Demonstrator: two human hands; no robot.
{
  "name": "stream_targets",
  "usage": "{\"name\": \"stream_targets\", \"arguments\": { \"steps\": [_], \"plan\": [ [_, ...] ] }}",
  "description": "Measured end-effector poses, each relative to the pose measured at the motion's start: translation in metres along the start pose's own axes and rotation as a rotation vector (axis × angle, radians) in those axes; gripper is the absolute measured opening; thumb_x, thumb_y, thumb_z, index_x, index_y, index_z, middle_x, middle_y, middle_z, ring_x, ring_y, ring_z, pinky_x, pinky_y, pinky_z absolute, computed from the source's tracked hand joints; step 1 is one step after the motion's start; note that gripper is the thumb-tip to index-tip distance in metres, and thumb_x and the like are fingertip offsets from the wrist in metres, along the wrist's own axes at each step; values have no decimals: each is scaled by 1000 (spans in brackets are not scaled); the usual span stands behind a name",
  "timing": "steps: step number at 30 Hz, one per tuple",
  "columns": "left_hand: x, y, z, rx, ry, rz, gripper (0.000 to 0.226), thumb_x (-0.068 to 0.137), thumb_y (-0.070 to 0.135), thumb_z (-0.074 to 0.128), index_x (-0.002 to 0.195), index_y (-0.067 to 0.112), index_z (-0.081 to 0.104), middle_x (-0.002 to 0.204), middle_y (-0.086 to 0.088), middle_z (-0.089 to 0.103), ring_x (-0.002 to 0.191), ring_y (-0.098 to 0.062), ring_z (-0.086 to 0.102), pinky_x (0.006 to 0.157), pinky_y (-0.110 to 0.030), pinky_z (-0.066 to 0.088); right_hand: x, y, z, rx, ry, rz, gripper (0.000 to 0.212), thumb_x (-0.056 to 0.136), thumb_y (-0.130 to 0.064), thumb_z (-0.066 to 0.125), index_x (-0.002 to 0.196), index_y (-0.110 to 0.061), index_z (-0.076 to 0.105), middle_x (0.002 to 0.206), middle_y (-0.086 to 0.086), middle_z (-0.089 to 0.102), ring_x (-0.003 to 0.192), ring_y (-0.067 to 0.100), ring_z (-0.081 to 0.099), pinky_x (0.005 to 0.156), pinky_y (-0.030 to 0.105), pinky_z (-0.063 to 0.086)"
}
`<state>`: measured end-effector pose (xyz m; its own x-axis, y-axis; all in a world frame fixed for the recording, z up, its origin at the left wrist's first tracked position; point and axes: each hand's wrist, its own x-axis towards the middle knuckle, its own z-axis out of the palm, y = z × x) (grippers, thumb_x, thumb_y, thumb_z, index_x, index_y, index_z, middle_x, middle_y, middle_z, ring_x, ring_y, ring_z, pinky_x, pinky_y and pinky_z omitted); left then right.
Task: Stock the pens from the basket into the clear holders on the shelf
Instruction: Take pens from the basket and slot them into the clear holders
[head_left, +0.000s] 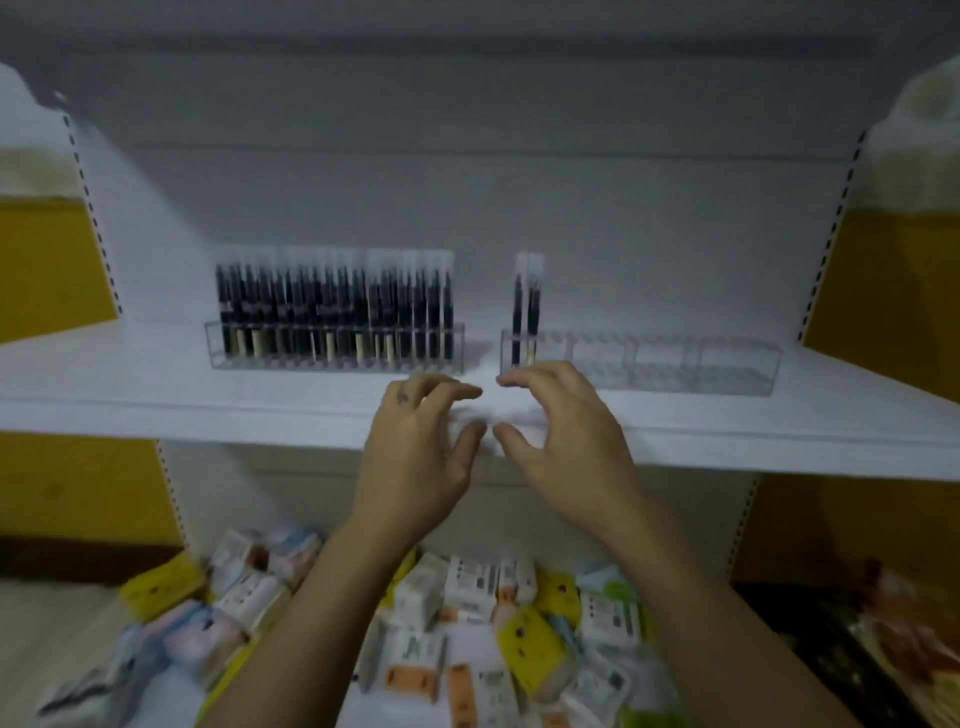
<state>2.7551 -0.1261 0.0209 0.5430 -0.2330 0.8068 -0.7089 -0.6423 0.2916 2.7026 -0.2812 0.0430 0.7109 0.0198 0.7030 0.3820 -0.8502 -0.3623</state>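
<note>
Head view: a white shelf (156, 395) runs across the frame, smooth and flat, against a pale back panel (467, 182) with slotted uprights at both sides. Two clear holders stand on it side by side, a little apart. They are long, low, rectangular troughs of transparent plastic, divided into compartments.

The left holder (214, 347) is packed end to end with pens (332, 296). Each stands upright, long axis vertical, with a dark barrel and a clear cap on top. The right holder (675, 358) carries two pens (524, 306) at its left end, also upright with caps up.

The left hand (415, 447) and right hand (561, 441) hover at the shelf's front edge, between the holders, thumbs facing each other. Their fingers (452, 389) are curved, with tips apart from the thumbs. A pale blur lies between the hands, so it cannot be told whether they grip anything.

Below, a lower shelf holds a loose heap of small packets (467, 597), which are white, yellow, orange and green.
</note>
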Motion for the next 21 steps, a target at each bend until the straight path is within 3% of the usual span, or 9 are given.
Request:
{"name": "stream_targets", "arguments": {
  "steps": [3,5,9,12,15,18,21],
  "plan": [
    [-60,-8,-3,26,0,-31,30,88,40,52,105,19,65,102,-1,57,97,-19,49,81,-28,41,-49,-6,31,68,31,-29,18,86,-26,66,102,-23,59,104,-9,51,97,13,54,80,32,49],
    [-103,-16,0,47,-55,-78,32,87,42,50,104,19,66,101,-2,57,95,-22,51,79,-34,45,-84,-4,57,77,-14,4,16,84,-26,65,98,-21,59,100,-6,52,93,17,55,78,32,48],
    [-180,-37,16,139,-287,-215,37,84,44,55,108,18,65,105,-3,61,96,-29,56,76,-40,49,-150,13,113,60,-323,177,34,87,-30,65,119,-25,57,120,-6,49,111,15,50,91,27,43],
    [-230,-47,33,162,-521,-399,42,86,40,63,123,21,58,121,-2,59,114,-28,50,87,-39,46,-194,33,151,43,-567,259,48,90,-33,61,135,-26,47,135,-5,42,125,17,43,100,31,40],
    [-273,-56,51,134,-684,-551,48,90,42,59,133,24,49,134,0,52,126,-24,43,97,-39,42,-235,52,184,44,-805,357,54,92,-34,61,141,-24,41,142,-2,36,129,21,40,102,37,40],
    [-314,-68,67,110,-808,-674,48,91,37,58,135,23,47,136,0,50,127,-21,43,98,-35,43,-272,69,212,30,-961,427,51,89,-30,62,137,-22,45,135,1,41,122,23,46,96,35,44],
    [-350,-78,79,69,-894,-812,44,91,33,57,131,17,51,132,-5,54,121,-23,49,96,-33,45,-308,83,235,75,-1093,485,33,84,-29,62,116,-23,57,116,1,54,108,24,56,75,28,45]
  ]
}}
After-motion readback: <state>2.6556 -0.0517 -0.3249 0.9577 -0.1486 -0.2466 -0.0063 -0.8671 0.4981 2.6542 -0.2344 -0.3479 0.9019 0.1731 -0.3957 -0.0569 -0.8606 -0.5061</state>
